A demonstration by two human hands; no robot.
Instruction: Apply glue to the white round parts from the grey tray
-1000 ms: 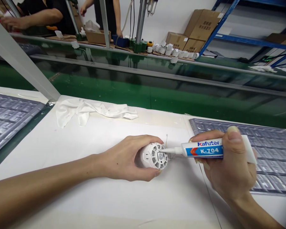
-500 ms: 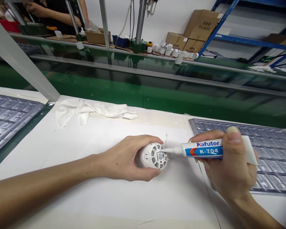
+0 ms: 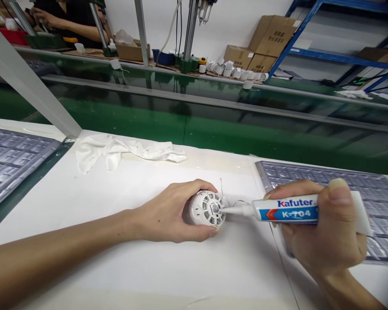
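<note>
My left hand (image 3: 171,213) is wrapped round a white round plastic housing (image 3: 200,210) with slotted openings in its face, thumb below and fingers above. A thin wire (image 3: 221,187) sticks out behind the housing. In my right hand (image 3: 326,232) is a white and blue glue tube (image 3: 289,212) marked Kafuter K-704, pinched under the thumb. Its narrow nozzle (image 3: 236,210) points left, the tip at the centre of the housing's face. Whether the tip touches the face I cannot tell.
A crumpled white cloth (image 3: 129,150) lies at the back of the white worktop (image 3: 142,271). Clear plastic trays (image 3: 16,159) flank it left and right. Beyond runs a green conveyor belt (image 3: 155,116). Across it, a person's hand (image 3: 47,17) is busy near several white parts (image 3: 226,69).
My right hand has moved right and slightly down with the glue tube. The nozzle tip has shifted from the upper part of the housing's face to its centre right.
</note>
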